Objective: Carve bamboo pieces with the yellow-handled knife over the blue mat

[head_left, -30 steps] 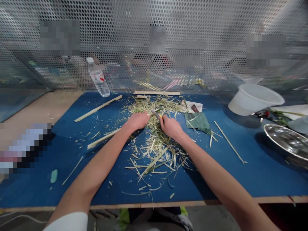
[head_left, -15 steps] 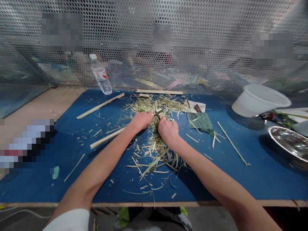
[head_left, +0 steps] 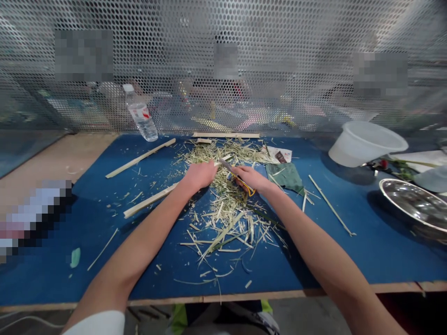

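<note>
My left hand (head_left: 200, 175) is closed around a pale split stalk (head_left: 150, 202). The stalk's long end runs back to the left behind my forearm, and a short tip seems to show past my fingers. My right hand (head_left: 249, 177) grips scissors (head_left: 240, 178) with an orange-yellow handle loop, their grey blades against or very close to that tip. Whether the blades touch it, I cannot tell. Beneath both hands lies a heap of chopped stalk pieces (head_left: 228, 209), pale and greenish, spread toward the mesh and toward me.
Loose stalks lie at the left (head_left: 139, 158), right (head_left: 331, 204) and back (head_left: 226, 135) of the blue tabletop (head_left: 146, 274). Around them are a water bottle (head_left: 141, 114), a green cloth-like piece (head_left: 286, 177), a white tub (head_left: 366, 144) and a metal bowl (head_left: 415, 204). Perforated metal (head_left: 167, 56) stands behind.
My right hand has opened out from a tighter grip, so the scissors' orange handle loop now shows below it. My left hand stays on the stalk. The whole view has shifted slightly.
</note>
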### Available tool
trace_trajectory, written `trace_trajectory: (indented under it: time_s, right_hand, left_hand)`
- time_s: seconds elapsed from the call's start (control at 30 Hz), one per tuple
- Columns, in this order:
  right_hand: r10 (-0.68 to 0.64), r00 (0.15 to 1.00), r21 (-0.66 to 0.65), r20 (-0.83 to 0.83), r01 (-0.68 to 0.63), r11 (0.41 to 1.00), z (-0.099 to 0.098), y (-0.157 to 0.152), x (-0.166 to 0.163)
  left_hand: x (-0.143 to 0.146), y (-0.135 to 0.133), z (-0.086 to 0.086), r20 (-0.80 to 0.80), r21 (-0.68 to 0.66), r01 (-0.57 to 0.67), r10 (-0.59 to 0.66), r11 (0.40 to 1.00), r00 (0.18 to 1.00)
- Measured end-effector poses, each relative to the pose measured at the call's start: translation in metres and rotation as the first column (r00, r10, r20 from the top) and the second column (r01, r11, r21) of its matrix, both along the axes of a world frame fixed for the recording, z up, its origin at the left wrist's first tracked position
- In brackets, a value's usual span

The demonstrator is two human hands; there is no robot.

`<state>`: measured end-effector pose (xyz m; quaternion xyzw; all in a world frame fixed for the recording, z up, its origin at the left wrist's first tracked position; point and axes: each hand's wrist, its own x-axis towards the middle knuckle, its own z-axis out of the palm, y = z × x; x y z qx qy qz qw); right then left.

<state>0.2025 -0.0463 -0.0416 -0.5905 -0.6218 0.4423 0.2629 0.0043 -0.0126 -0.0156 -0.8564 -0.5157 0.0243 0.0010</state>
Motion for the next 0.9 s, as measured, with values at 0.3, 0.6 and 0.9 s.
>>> trace_trajectory:
  time_s: [0.3,0.6,0.9]
  right_hand:
    - [-0.02,0.914,-0.05,-0.405,0.0,0.999,0.01,-0.002,0.006]
    - [-0.364,0.931,0.483,-0.018,0.327,0.812,-0.011,-0.008,0.003]
    - [-0.332,0.913,0.768,0.238,0.033,0.64,-0.024,-0.014,-0.011]
  left_hand:
    - [-0.003,0.001,0.004,0.04,-0.013,-0.051,0.052,0.999,0.998]
    - [-0.002,0.002,0.006,0.21,0.021,0.016,-0.02,1.0,0.977]
    - [-0.006,0.004,0.03,0.387,-0.051,-0.006,0.025,0.999,0.922]
